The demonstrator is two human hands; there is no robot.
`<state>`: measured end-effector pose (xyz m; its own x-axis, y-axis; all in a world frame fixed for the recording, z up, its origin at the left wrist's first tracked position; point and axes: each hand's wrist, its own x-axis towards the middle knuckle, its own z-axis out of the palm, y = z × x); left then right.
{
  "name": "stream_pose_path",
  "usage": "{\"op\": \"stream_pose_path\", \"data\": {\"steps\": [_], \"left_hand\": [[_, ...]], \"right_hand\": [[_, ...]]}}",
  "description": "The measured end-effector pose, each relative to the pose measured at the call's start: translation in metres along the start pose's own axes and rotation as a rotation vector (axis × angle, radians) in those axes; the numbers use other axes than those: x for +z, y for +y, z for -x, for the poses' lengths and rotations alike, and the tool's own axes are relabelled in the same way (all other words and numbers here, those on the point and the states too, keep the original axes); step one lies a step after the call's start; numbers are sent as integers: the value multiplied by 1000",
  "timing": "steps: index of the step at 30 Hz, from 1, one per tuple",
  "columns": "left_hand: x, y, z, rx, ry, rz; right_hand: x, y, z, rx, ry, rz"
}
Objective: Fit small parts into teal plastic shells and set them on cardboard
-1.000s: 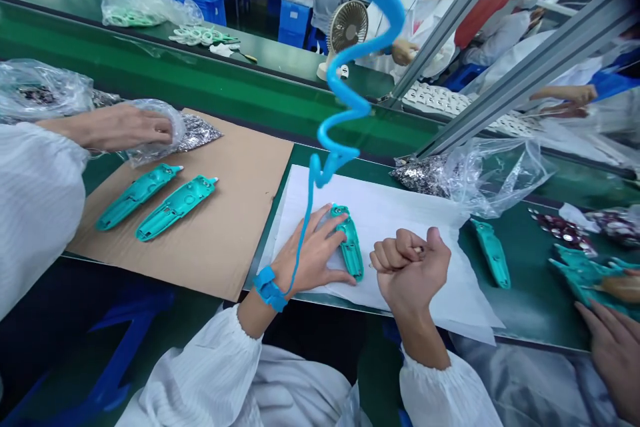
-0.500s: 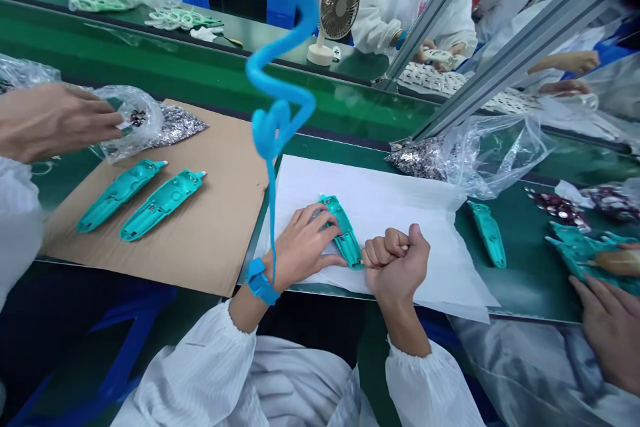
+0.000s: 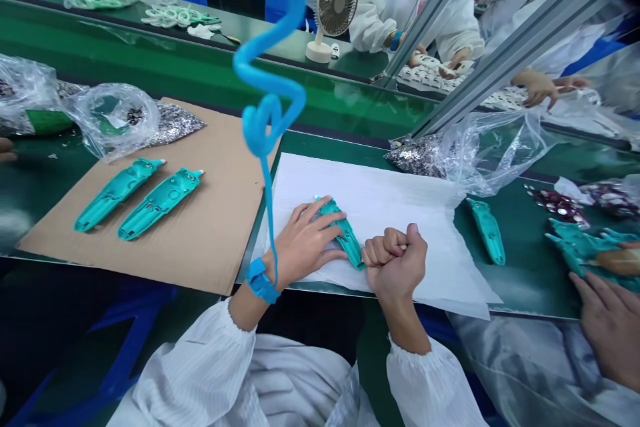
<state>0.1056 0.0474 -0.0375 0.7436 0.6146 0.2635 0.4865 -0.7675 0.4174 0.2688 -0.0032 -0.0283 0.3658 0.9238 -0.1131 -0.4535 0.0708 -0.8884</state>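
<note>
A teal plastic housing half (image 3: 351, 245), long and narrow with its hollow side up, lies on a white sheet (image 3: 400, 197). My left hand (image 3: 311, 237) grips its upper part, fingers over the shell and thumb along the near side. A blue wrist strap (image 3: 262, 280) with a coiled blue cord (image 3: 270, 90) is on that wrist. My right hand (image 3: 396, 259) is curled into a fist at the housing's lower end, touching or nearly touching it. Whatever those fingers enclose is too small and hidden to name.
Two teal housings (image 3: 159, 205) lie on brown cardboard (image 3: 200, 260) to the left. Bags of small metal parts (image 3: 175, 123) stand behind, another (image 3: 417, 159) at right. A single housing (image 3: 487, 232) and a co-worker's hand (image 3: 610, 327) on teal parts are farther right. A metal post (image 3: 500, 60) slants above.
The co-worker's hand at the left has drawn back from the bag, nearly out of view. The housing under my left hand has tilted slightly; my right hand stays at its lower end.
</note>
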Motion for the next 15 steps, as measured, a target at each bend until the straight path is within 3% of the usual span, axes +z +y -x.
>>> {"op": "stream_pose_path", "data": {"steps": [15], "left_hand": [[4, -1, 0, 29, 30, 3]], "right_hand": [[-3, 7, 1, -30, 102, 23]]}}
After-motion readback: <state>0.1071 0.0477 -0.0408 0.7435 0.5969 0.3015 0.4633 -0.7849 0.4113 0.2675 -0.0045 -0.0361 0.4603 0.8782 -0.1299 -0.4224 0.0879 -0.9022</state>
